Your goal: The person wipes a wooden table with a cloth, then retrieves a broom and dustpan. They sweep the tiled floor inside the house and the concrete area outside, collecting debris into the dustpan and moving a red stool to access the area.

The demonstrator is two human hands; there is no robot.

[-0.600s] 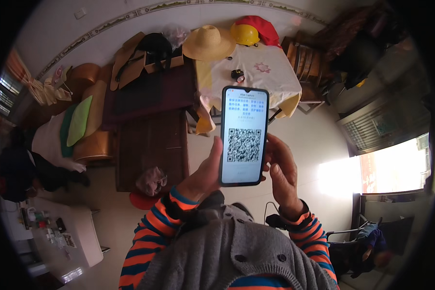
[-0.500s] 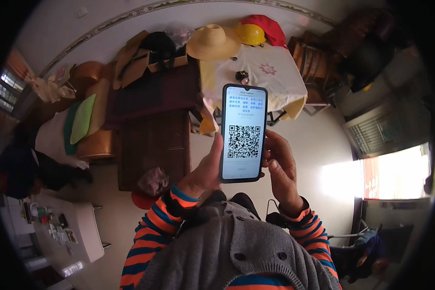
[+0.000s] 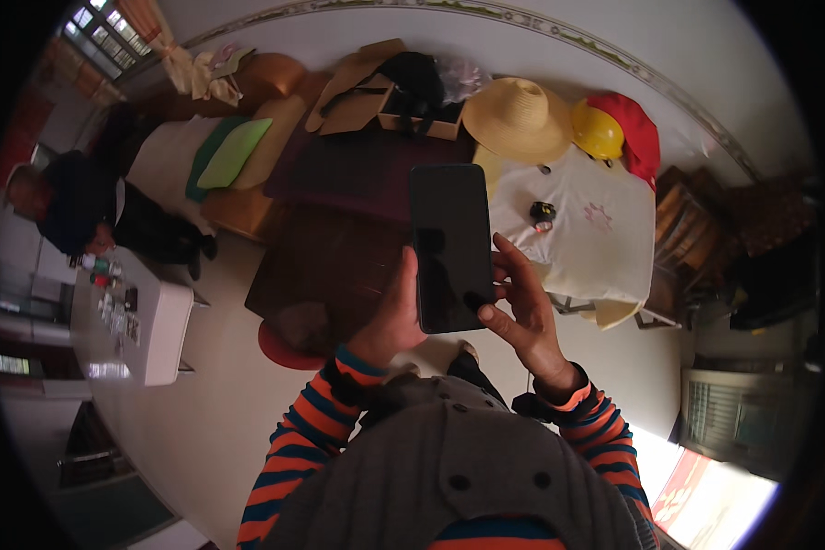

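A black smartphone (image 3: 451, 252) stands upright in front of me, its screen dark. My left hand (image 3: 390, 312) wraps round its lower left side, the thumb lying along the edge and the other fingers hidden behind it. At the lower right edge, my right hand (image 3: 527, 321) grips the phone too. Its thumb reaches the lower right corner, while a couple of fingertips touch the side and the index finger stretches up beside it. Both forearms wear orange and blue striped sleeves.
Beyond the phone is a dark brown table (image 3: 325, 261). A straw hat (image 3: 518, 119), a yellow helmet (image 3: 598, 130) and a red cloth lie along a white-covered table (image 3: 605, 247). An open cardboard box (image 3: 422, 119) stands nearby. Another person (image 3: 78, 202) sits at the left by a pale table (image 3: 170, 330).
The phone's screen has gone from a lit page with a square code to dark. My view has turned, so the room has shifted rightward and the person at left shows more fully.
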